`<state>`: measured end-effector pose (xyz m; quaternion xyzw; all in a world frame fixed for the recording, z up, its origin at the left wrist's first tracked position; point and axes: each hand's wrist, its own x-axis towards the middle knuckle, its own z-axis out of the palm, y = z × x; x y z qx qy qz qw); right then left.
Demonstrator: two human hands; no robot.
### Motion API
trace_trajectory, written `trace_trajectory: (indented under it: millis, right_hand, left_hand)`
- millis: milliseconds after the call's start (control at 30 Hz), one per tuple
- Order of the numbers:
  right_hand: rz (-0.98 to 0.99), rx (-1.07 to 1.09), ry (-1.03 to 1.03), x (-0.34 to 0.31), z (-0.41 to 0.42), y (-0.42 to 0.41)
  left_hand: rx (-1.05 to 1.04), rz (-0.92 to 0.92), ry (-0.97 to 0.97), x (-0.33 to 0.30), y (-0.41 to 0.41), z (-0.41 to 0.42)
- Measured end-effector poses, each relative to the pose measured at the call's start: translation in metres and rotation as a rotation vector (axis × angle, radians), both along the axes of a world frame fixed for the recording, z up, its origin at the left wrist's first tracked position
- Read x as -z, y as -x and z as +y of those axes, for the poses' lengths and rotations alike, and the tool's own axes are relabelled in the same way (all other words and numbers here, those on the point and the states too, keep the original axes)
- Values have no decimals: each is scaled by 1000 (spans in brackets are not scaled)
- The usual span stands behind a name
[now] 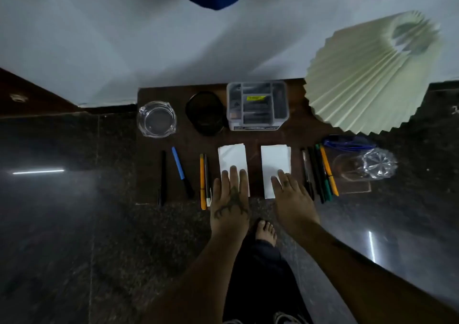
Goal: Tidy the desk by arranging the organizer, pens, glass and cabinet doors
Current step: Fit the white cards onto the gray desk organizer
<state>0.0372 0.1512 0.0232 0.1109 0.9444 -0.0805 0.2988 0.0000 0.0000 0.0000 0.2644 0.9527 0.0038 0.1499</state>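
The person stands over a small dark desk and lays both hands flat on it, palms down, fingers spread and gripping nothing. The left hand, marked with a dark pattern on its back, rests on the near end of the left white paper pad. The right hand rests on the near end of the right white paper pad. The 2 pads lie side by side with a strip of bare desk between them.

Behind the pads, at the back edge, stands the clear plastic organizer, its compartments dark inside, with a yellow label across the middle. Just to its left sits a round black container, and farther left a clear glass ashtray.

Left of the pads lie 4 pens: a black pen, a blue pen, and an orange pen touching a grey pen. Right of the pads a tight bundle of pens lies together, black, green and orange. Beyond them a glass lies on its side, its cut base facing the camera, near a blue object too blurred to identify. A pleated pale lampshade overhangs the desk's right rear corner. A bare foot shows on the dark floor below
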Motion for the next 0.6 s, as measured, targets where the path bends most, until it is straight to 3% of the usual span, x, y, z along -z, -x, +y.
trace_trajectory:
  millis: [433,600]
  right_hand:
    - [182,-100,-149,34,-3,-1]
    - [287,-126,-128,34,-2,-1]
  left_hand:
    - [99,-114,182,9,5,10]
    - [127,-86,128,9,6,7]
